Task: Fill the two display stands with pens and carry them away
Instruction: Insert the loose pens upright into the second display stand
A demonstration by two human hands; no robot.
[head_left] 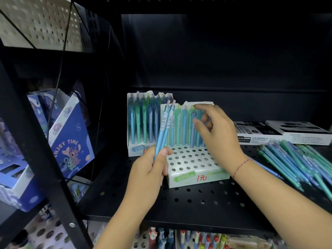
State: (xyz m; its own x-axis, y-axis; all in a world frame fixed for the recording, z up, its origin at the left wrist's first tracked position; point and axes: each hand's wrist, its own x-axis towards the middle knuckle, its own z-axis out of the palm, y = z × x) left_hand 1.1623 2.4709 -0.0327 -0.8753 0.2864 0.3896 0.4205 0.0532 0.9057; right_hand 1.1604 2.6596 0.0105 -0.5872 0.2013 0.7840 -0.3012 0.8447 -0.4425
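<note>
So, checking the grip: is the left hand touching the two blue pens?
Touching. Head view: the left hand grips the two blue plastic pens low down.

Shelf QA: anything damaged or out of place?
The front white cardboard display stand and rear stand both have ragged, torn top edges. Loose blue and green pens lie heaped on the black perforated shelf, right.

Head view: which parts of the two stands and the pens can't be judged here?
In the head view:
The front stand: the right hand covers the back row's right end; whether it pinches a pen is unclear.
The rear stand: the front stand and the held pens in the left hand hide its lower right.
The loose pens: cut off by the right edge, uncountable.
</note>
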